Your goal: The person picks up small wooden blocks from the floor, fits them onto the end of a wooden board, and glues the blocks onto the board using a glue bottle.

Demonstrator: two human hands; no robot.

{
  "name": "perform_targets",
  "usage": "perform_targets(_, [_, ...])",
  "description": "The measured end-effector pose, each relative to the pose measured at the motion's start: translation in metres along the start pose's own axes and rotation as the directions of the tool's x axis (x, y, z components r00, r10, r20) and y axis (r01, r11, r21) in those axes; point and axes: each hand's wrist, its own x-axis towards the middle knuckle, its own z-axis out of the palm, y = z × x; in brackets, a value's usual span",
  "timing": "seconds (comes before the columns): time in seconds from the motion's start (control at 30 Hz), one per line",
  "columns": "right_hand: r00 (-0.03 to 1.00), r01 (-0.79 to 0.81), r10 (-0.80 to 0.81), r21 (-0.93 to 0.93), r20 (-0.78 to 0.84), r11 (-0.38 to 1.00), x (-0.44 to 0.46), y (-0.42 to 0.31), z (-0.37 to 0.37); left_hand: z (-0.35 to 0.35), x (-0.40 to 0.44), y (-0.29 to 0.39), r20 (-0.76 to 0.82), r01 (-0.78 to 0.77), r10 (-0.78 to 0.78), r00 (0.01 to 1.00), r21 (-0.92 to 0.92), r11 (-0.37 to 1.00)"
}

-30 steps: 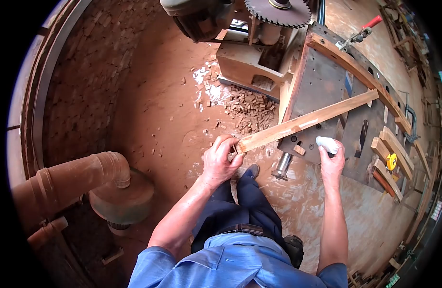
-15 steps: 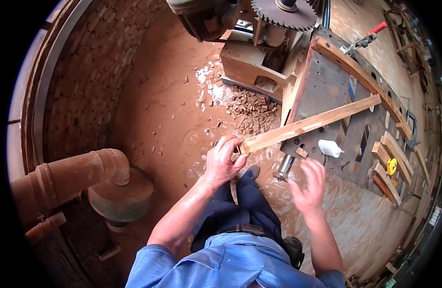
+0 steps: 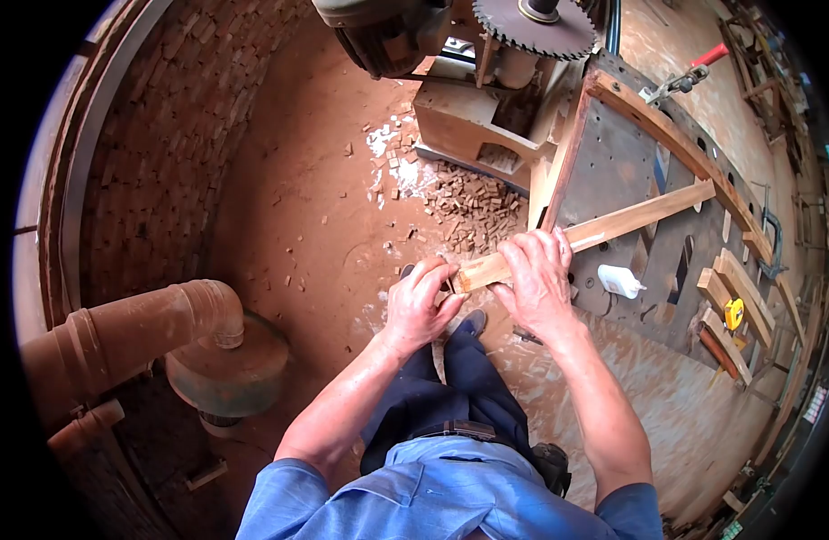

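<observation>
A long wooden strip (image 3: 630,217) slants across the dark metal table (image 3: 612,153), its near end sticking out past the table's left edge. At that end my left hand (image 3: 421,301) pinches a small piece against the end face; its fingers mostly hide the piece. My right hand (image 3: 538,281) is wrapped over the strip a little farther along, its fingers across the top. A white squeeze bottle (image 3: 620,281) lies on its side on the table, to the right of my right hand.
A toothed saw blade (image 3: 536,22) and a motor (image 3: 387,36) are at the top. A curved wooden fence (image 3: 666,126) crosses the table, with a red-handled clamp (image 3: 689,74) behind it. Wood offcuts (image 3: 725,346) and a yellow tape measure (image 3: 734,311) lie at the right. A duct (image 3: 153,328) is at lower left.
My right hand has put the white bottle down on the table, moved left and closed over the wooden strip. My left hand has stayed at the strip's near end.
</observation>
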Motion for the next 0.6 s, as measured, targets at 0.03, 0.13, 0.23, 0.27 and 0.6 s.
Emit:
perform_targets(0.03, [1.0,0.002,-0.003,-0.005,-0.003,1.0,0.0003,-0.0003,0.0003,-0.0013,0.0001,-0.0006,0.007,-0.011,0.011,1.0,0.005,1.0])
perform_targets(0.13, [1.0,0.005,-0.005,-0.011,-0.014,1.0,-0.0003,0.0007,0.0043,-0.0036,0.0003,0.0,0.028,-0.011,0.011,1.0,0.012,1.0])
perform_targets(0.23, [1.0,0.005,-0.006,-0.026,-0.02,1.0,-0.0006,0.0003,0.0053,-0.0044,0.0018,0.0019,0.006,-0.03,0.03,1.0,-0.005,1.0])
perform_targets(0.27, [1.0,-0.001,0.0,-0.025,-0.017,1.0,-0.0007,-0.0003,0.0054,-0.0044,0.0016,0.0025,0.0,-0.024,0.024,1.0,-0.005,1.0])
perform_targets(0.6, [1.0,-0.004,0.004,-0.013,0.0,1.0,-0.0014,0.0003,0.0048,-0.0039,-0.0012,0.0054,0.012,0.008,-0.008,1.0,-0.005,1.0])
